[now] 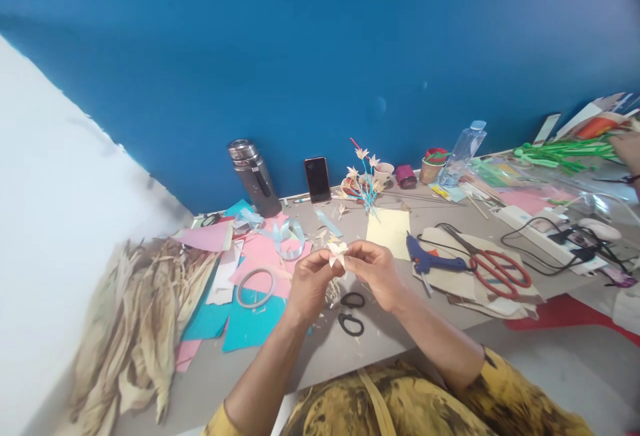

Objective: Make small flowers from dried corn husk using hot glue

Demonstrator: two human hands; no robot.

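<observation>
Head view. Left hand (pixel 311 284) and right hand (pixel 375 271) raised just above the near middle of the table (pixel 330 349), fingertips of both pinched narrow on one small cream flower (pixel 338 252) held between them. Petals thin and dry-looking: likely to tear or crease under too hard a pinch, or to slip and drop among the scraps below. Black scissors (pixel 351 313) lying right under the wrists, handles toward the body; easy to knock.

Grey table, heavily cluttered. Dried husks (pixel 135 329) heaped near left, pink and teal paper (pixel 250 276) beside them, tape ring (pixel 256 287) on top. Glue gun (pixel 430 261) and red scissors (pixel 500 269) to the right, cable close by, a snag risk. Finished flowers (pixel 363 179), phone (pixel 317 179) and flask (pixel 254 176) far, against a blue wall (pixel 320 56). Another person's hand (pixel 627 149) at far right.
</observation>
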